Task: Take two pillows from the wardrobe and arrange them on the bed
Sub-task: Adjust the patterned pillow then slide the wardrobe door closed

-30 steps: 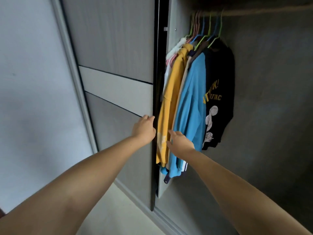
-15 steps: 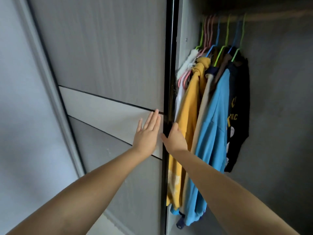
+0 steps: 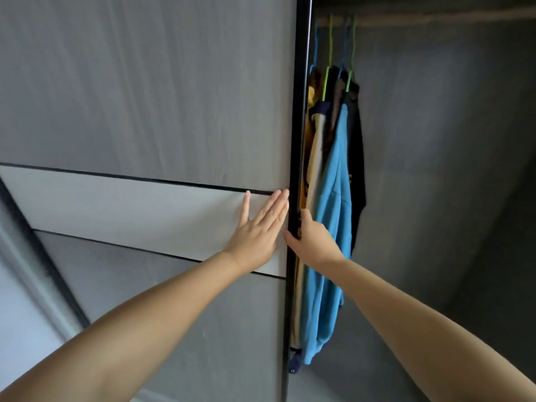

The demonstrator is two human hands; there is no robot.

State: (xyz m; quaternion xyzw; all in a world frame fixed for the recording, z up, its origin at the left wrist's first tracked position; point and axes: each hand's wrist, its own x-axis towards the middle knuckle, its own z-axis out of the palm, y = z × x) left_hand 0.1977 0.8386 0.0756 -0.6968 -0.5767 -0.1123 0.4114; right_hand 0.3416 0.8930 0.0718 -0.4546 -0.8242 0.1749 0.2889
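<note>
A grey sliding wardrobe door [image 3: 150,97] with a pale band across it fills the left and middle of the head view. My left hand [image 3: 256,230] lies flat on the pale band, fingers spread, next to the door's black edge [image 3: 297,140]. My right hand [image 3: 311,242] curls around that black edge, thumb on the front and fingers behind it. To the right the wardrobe interior [image 3: 435,169] stands partly uncovered. No pillows and no bed are in view.
Clothes hang on coloured hangers from a rail [image 3: 406,20] just inside the opening: a blue shirt [image 3: 333,213], a black shirt [image 3: 356,158] and yellow garments [image 3: 311,94]. A pale wall [image 3: 20,314] borders the wardrobe frame at lower left.
The door's edge now hides most of the yellow and white clothes that showed earlier. My left hand went from the edge to flat on the panel. My right hand now grips the edge.
</note>
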